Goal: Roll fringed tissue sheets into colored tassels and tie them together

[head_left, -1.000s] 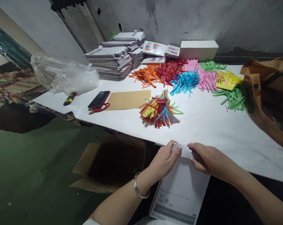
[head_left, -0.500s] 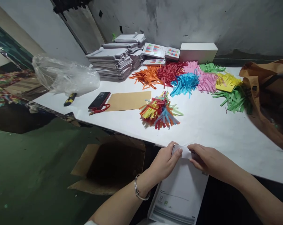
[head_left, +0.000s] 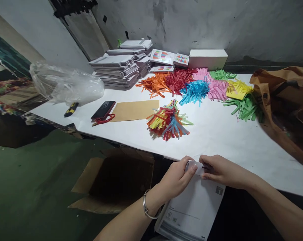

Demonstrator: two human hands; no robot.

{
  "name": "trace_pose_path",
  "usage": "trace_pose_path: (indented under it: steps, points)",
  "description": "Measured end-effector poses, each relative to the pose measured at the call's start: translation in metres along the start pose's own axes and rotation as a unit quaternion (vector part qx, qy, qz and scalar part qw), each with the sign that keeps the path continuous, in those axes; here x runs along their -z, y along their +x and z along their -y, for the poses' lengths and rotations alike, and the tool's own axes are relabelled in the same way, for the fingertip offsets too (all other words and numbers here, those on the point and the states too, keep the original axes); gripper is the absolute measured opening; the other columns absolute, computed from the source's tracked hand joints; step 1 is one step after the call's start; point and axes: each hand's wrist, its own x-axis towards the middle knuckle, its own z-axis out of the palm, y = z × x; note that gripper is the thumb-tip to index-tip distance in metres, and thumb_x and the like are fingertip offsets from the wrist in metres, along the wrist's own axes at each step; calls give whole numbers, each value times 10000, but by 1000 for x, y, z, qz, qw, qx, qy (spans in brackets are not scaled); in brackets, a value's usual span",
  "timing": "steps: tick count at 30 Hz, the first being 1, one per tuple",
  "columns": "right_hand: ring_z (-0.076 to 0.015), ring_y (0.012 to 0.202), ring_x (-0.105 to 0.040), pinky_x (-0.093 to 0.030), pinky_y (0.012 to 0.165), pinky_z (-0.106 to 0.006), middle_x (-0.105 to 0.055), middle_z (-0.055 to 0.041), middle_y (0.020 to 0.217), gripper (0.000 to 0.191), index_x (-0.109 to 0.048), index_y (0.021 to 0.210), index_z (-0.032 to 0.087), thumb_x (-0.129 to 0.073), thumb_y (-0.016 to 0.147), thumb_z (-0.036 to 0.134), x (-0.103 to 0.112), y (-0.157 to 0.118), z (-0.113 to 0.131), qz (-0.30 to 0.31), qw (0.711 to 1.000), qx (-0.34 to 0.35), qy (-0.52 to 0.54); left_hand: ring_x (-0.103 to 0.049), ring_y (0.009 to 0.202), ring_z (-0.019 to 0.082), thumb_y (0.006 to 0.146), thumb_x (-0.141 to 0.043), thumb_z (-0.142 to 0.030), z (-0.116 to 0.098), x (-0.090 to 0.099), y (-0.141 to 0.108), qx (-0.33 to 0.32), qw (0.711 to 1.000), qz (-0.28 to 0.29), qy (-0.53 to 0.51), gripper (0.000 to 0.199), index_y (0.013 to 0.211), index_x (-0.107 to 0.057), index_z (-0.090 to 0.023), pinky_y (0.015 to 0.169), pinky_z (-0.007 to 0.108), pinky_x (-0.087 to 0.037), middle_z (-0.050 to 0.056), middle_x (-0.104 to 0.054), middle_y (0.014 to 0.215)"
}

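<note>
A white printed carton [head_left: 191,201] with small dark text and a grey band slants down below the table's front edge. My left hand [head_left: 180,175] is closed on the carton's top flap, its thumb pressed on the white surface. Opposite it, my right hand [head_left: 218,170] pinches the other side of the same flap, and a thin dark edge shows between its fingers. The flap bends upward between both hands. Beyond them on the table stands a multicoloured paper-tassel bunch [head_left: 169,122], touching neither hand.
Tassel heaps in several colours, such as a blue bundle [head_left: 195,92], lie behind. Stacked flat cartons [head_left: 113,72], a white box [head_left: 208,59], a power bank [head_left: 103,110], a cutter [head_left: 71,109] and a brown bag [head_left: 267,100] surround them. Below left sits an open cardboard box [head_left: 87,175].
The view has shifted slightly. The carton's flap is curled up more, and my right hand has moved a little, so a grey square printed with a 1 now shows fully.
</note>
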Motion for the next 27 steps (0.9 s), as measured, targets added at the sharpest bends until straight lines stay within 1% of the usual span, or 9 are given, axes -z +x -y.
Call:
trace_pose_path:
  steps: [3, 5, 6, 8, 11, 15, 19, 23, 27]
  points:
    - [-122, 620, -433, -299, 559, -231, -489, 60, 684, 168, -464, 819, 221, -619, 883, 238, 2, 0, -1, 21, 1000, -1, 12, -504, 658, 149, 1013, -419, -471, 0, 0, 0, -6, 1000, 2, 1, 337, 1006, -592, -182, 617, 245, -345, -27, -551, 711]
    - [-129, 657, -481, -345, 588, -232, -546, 45, 748, 80, -528, 898, 220, -605, 880, 214, 2, -2, 1, 10, 1000, 5, 4, -509, 664, 148, 1012, -421, -470, 1, 0, 1, -3, 1000, -7, -4, 332, 977, -584, -183, 622, 244, -347, -25, -558, 720]
    - [-137, 696, -518, -378, 619, -236, -586, 31, 812, 104, -552, 974, 223, -597, 882, 205, 0, -4, 2, -2, 1000, 8, -4, -511, 665, 148, 1012, -422, -471, 2, 1, 1, 0, 1000, -11, -6, 330, 969, -579, -184, 624, 244, -348, -25, -562, 722]
    - [-166, 815, -589, -438, 713, -263, -637, -9, 974, 269, -546, 1145, 229, -578, 881, 185, -5, -9, 4, -36, 999, 13, -29, -518, 669, 149, 1013, -423, -471, 3, 1, 2, 6, 1000, -15, -7, 324, 972, -573, -187, 630, 246, -352, -24, -572, 730]
    - [-212, 942, -635, -479, 809, -320, -647, -63, 1102, 392, -506, 1256, 212, -529, 871, 143, -15, -14, 1, -78, 994, 23, -70, -528, 685, 155, 1013, -422, -463, 4, 2, 3, 11, 1000, -15, -4, 315, 969, -570, -189, 644, 250, -361, -19, -585, 743]
    - [-234, 923, -661, -507, 780, -345, -659, -90, 1093, 397, -495, 1281, 177, -485, 884, 147, -25, -15, -9, -101, 989, 31, -100, -542, 713, 166, 1012, -420, -454, 2, 1, 6, 15, 1000, -14, 5, 309, 963, -570, -189, 663, 259, -370, -8, -598, 768]
    - [-226, 892, -666, -503, 751, -338, -664, -89, 1083, 355, -493, 1268, 167, -452, 916, 157, -25, -14, -13, -108, 988, 28, -106, -538, 714, 175, 1009, -417, -459, 1, 1, 7, 17, 1000, -16, 16, 318, 990, -576, -184, 665, 268, -374, -5, -590, 764]
    - [-209, 921, -652, -486, 774, -313, -672, -66, 1091, 243, -543, 1185, 198, -502, 947, 221, -17, -13, -9, -78, 995, 6, -68, -542, 707, 179, 1009, -413, -466, 1, 1, 6, 16, 1000, -12, 18, 334, 1000, -584, -179, 672, 275, -387, -2, -592, 753]
    - [-175, 800, -606, -454, 707, -274, -674, -25, 968, 192, -590, 1120, 212, -544, 952, 292, -6, -13, -3, -47, 999, -3, -8, -557, 698, 180, 1007, -419, -495, 1, 1, 7, 8, 1000, -9, 13, 365, 1041, -592, -176, 660, 277, -395, -2, -600, 737]
